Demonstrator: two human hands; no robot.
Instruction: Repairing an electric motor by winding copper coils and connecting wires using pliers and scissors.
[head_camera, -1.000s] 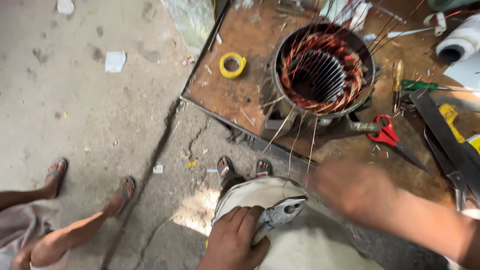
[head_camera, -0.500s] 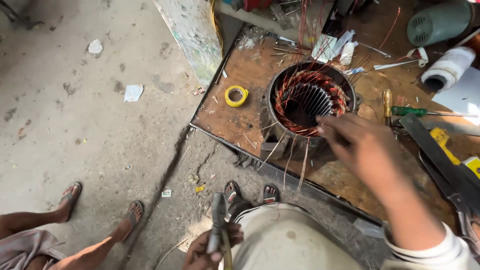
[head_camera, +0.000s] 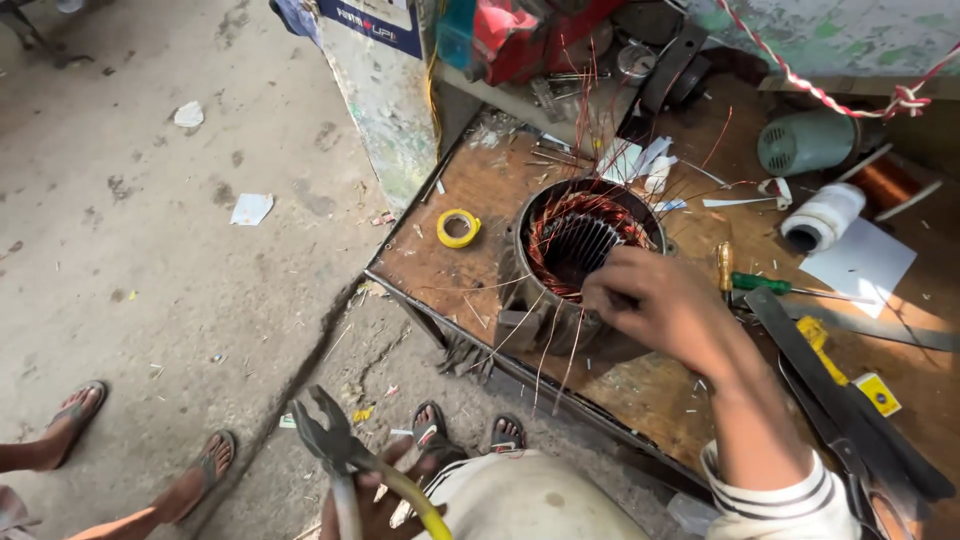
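- Blue sign (head_camera: 375, 20), rectangular, white print, on the post at the top of my view.
- Yellow tape roll (head_camera: 458, 228), flat on the brown worktop (head_camera: 640, 390), left of the stator.
- Motor stator (head_camera: 580, 262), copper windings, near the worktop's front edge.
- My right hand (head_camera: 655, 300): arm stretched forward, fingers curled on the stator's rim and wires.
- My left hand (head_camera: 385, 505): low, wrapped round yellow-handled pliers (head_camera: 345, 460), jaws parted, over the floor.

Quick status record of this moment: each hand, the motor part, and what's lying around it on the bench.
left hand: low, off the bench, gripping pliers with jaws open
right hand: on the rim of the stator
stator: upright on the workbench, copper windings exposed, loose wire ends hanging over the front
nearby: yellow tape roll to one side, green-handled screwdriver to the other
floor: another person's sandalled feet
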